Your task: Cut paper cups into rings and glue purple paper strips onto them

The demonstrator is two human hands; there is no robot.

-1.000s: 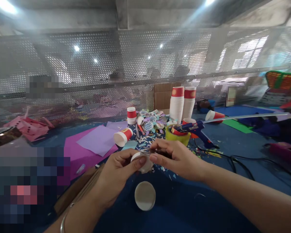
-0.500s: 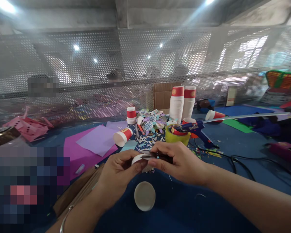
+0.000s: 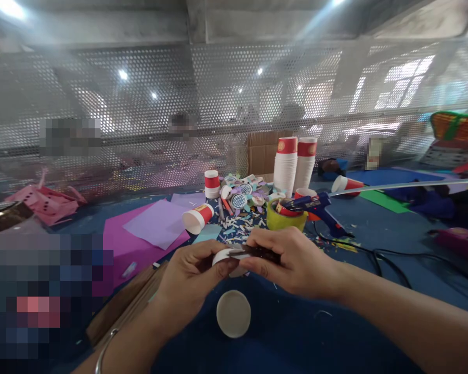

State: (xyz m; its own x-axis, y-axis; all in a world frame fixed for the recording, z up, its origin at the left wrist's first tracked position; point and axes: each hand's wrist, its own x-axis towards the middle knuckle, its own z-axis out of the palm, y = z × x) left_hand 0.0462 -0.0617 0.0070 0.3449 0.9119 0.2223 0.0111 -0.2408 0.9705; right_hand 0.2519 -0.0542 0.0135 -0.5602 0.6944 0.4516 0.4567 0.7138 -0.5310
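Note:
Between thumb and fingers, my left hand (image 3: 197,270) pinches a small white paper cup piece (image 3: 221,256) with a curved rim. My right hand (image 3: 286,262) is closed around a pair of dark scissors (image 3: 265,253), its grip partly hidden by the fingers. The metal blades lie against the top edge of the cup piece. Just below both hands, a round whitish cup piece (image 3: 233,314) rests on the blue table (image 3: 296,332).
Beyond my hands lies a heap of cut paper pieces (image 3: 239,200). Nearby are a tipped red-and-white cup (image 3: 198,218), tall cup stacks (image 3: 285,169), a yellow tape roll (image 3: 284,219) and a blue glue gun (image 3: 322,210) with its cord. Purple paper (image 3: 156,223) spreads at left.
The cup piece has been tilted in my left hand, so its rim shows more edge-on. The scissors have moved slightly and their blades now show more clearly over it.

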